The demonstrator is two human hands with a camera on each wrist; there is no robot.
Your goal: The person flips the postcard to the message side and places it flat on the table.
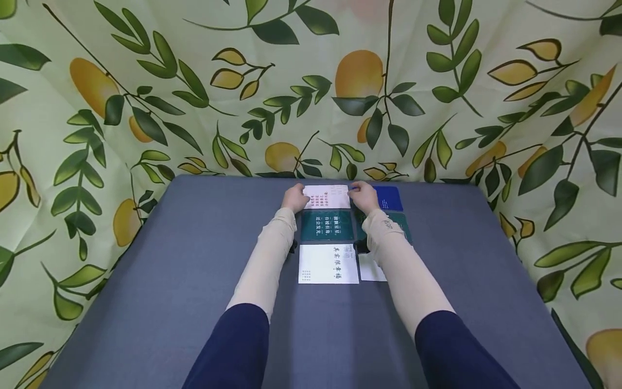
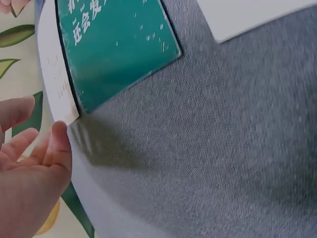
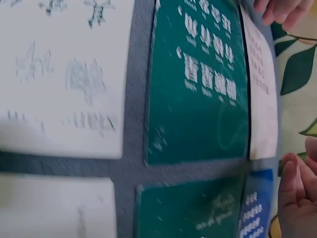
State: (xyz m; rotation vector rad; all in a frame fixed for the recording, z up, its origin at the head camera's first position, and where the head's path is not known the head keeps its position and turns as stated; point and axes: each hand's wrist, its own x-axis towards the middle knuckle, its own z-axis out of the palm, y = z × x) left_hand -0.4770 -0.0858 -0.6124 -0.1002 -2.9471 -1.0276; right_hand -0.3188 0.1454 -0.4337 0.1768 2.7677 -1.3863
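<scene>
A pale pink card (image 1: 326, 196) with red writing lies at the far edge of the table. My left hand (image 1: 294, 198) is at its left end; in the left wrist view the thumb tip (image 2: 60, 130) is right at the card's corner, the fingers apart from it. At the card's other end is my right hand (image 1: 364, 198), its thumb (image 3: 289, 171) close by the corner with the fingers loosely bent. A green card (image 1: 326, 225) with white writing lies just nearer, and a white card (image 1: 328, 263) with dark writing nearer still.
Beside these, under and around the right forearm, lie a blue card (image 1: 390, 198), a second green card (image 3: 190, 210) and a second white card (image 1: 372, 268), partly covered in the head view. The grey table (image 1: 194, 259) meets a leaf-patterned cloth (image 1: 301, 65) behind.
</scene>
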